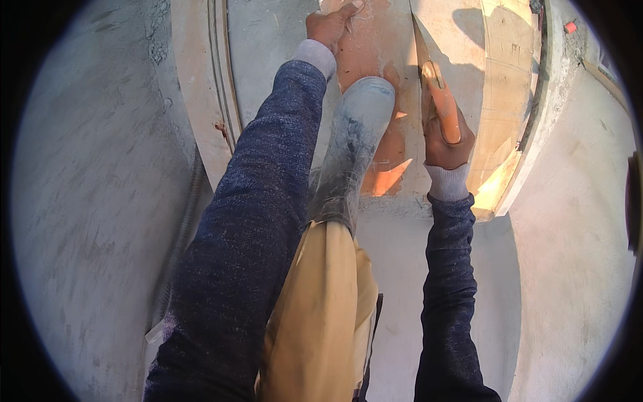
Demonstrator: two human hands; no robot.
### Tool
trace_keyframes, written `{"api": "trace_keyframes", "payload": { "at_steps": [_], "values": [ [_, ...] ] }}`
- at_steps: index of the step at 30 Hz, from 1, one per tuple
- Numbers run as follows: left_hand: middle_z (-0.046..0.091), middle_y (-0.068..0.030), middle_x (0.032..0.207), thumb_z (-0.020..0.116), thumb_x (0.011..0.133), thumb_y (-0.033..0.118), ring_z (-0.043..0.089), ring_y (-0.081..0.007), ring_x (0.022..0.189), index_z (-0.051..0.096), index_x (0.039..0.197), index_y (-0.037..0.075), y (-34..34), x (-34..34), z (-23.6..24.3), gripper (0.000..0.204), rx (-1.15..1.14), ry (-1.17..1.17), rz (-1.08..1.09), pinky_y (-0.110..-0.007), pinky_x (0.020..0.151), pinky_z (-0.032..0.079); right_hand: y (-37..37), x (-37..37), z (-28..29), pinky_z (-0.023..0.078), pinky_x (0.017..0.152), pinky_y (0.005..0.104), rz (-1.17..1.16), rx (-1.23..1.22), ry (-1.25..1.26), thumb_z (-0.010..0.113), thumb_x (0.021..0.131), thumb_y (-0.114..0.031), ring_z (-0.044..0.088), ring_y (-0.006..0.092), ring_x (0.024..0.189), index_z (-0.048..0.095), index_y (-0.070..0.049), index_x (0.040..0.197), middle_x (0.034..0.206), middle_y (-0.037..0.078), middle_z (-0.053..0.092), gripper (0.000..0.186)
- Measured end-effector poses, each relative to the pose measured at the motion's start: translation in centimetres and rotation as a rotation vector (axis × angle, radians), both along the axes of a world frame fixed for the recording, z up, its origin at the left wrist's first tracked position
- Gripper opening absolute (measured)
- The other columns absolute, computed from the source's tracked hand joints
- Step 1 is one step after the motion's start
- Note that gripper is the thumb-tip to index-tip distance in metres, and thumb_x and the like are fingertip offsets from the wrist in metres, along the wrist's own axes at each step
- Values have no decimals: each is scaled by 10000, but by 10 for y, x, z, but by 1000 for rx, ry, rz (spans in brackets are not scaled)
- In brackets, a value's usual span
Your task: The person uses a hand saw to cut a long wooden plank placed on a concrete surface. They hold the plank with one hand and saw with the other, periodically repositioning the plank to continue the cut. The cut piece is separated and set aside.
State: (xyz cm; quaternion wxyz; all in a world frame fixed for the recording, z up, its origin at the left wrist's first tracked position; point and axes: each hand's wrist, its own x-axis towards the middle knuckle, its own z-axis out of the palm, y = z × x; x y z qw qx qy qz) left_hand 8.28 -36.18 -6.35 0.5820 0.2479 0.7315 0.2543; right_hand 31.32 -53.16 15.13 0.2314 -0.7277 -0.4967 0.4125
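Note:
My right hand [450, 144] is wrapped around the orange handle of a handsaw [443, 100]. Its narrow blade, seen nearly edge-on, points away from me along a worn plywood board [367, 53] with orange-brown and pale patches. At the far end of the view, my left hand [328, 28] grips the board by its left edge, the thumb lying on top. Between my arms, a dusty grey rubber boot [355, 127] presses on the board. How far the saw teeth sit in the wood cannot be made out.
Yellowish wooden boards [506, 87] lie to the right of the saw. A long timber edge [201, 87] runs along the left. A corrugated conduit [184, 234] crosses the concrete floor [87, 214]. A small red object [570, 27] is at the far right.

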Motion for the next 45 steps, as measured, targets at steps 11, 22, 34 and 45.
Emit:
{"api": "trace_keyframes", "payload": {
  "at_steps": [11,22,34,45],
  "values": [
    [728,-179,1019,828,813,381,677,-197,901,686,1082,-140,-1,11,20,603,100,60,83,-339,750,554,-9,5,5,513,676,291,-72,-54,52,587,932,-44,631,158,747,628,47,1196,899,117,704,282],
    [726,-164,1031,811,828,318,662,-172,877,679,1094,-146,-20,12,19,550,116,170,121,-340,744,547,-97,10,139,547,794,292,-75,-343,-57,512,916,42,691,180,902,583,51,1332,1064,129,720,422],
    [720,-202,1050,811,821,404,666,-185,946,668,1110,-153,5,17,27,644,68,170,17,-342,779,549,-74,1,109,551,889,320,31,-84,-197,553,927,-3,695,258,1095,539,58,1366,1264,199,672,443],
    [612,-154,1317,772,867,401,563,-265,1251,546,1354,-19,-61,-3,52,681,-3,-446,-30,-346,1094,416,-74,22,88,532,827,298,-8,-127,-125,497,966,-69,663,192,979,567,45,1359,1164,153,668,415]
  ]
}}
